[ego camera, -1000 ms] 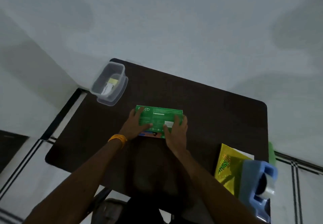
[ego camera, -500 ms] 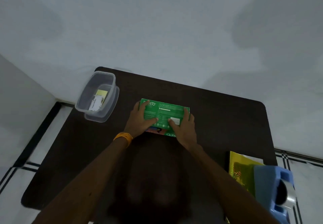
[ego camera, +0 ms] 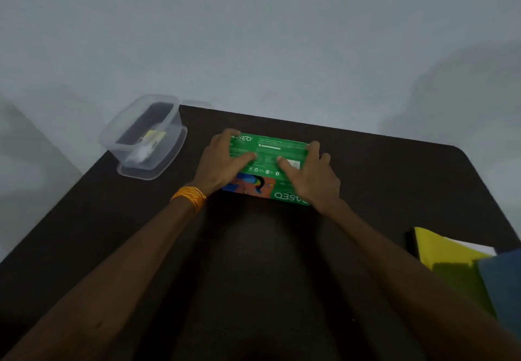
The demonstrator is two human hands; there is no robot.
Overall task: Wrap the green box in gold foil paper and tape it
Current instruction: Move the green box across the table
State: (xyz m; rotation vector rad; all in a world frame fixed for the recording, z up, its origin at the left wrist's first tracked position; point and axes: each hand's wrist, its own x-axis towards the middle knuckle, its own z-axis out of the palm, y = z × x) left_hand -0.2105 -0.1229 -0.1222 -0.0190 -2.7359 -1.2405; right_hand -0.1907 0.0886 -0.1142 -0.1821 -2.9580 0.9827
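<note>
The green box (ego camera: pixel 269 152) lies flat on the dark table (ego camera: pixel 394 180), toward its far side. My left hand (ego camera: pixel 222 163) grips the box's left end, with the thumb across the top and the fingers round the far corner. My right hand (ego camera: pixel 311 176) holds the right end the same way. A yellow-gold foil sheet (ego camera: pixel 445 259) lies at the table's right edge, partly under a blue tape dispenser (ego camera: pixel 504 284) that the frame cuts off.
A clear plastic container (ego camera: pixel 143 135) with small items inside stands on its lid at the table's far left corner. A pale wall runs behind the table. An orange band circles my left wrist.
Both hands have stayed on the box's ends. The box sits a little farther from me on the table, and the view has tilted down and left, cutting off most of the dispenser.
</note>
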